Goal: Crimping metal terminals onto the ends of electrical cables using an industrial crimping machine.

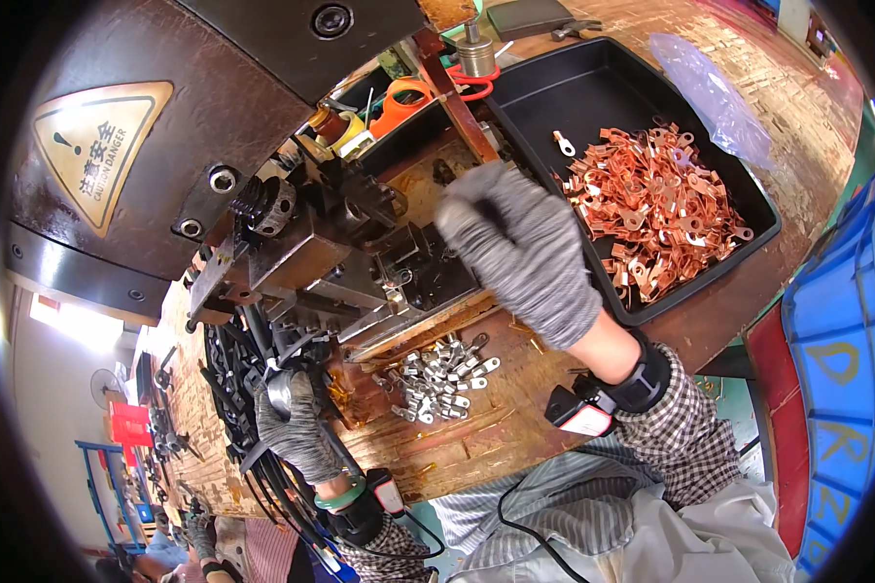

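Observation:
My left hand point(299, 428), in a grey knit glove, is closed around black cable point(255, 330) at the left of the bench. A shiny metal piece point(279, 394) shows at its fingers. My right hand point(527, 255), gloved alike, hovers between the press tooling point(311, 257) and the black tray point(642, 313). Its fingers curl downward, slightly blurred, with the tips hidden, so anything in them is out of sight. Copper cable lugs point(661, 199) are heaped in the tray. Below the tooling lies a small pile of silvery lugs point(442, 379) on the wooden bench.
The large press body point(165, 58) with a yellow warning triangle point(102, 151) fills the upper left. An orange tape dispenser point(399, 105) stands behind the tooling. A clear plastic bag point(715, 97) lies over the tray's far edge. A blue crate point(836, 360) is at right. Another person's gloved hand point(201, 534) shows lower left.

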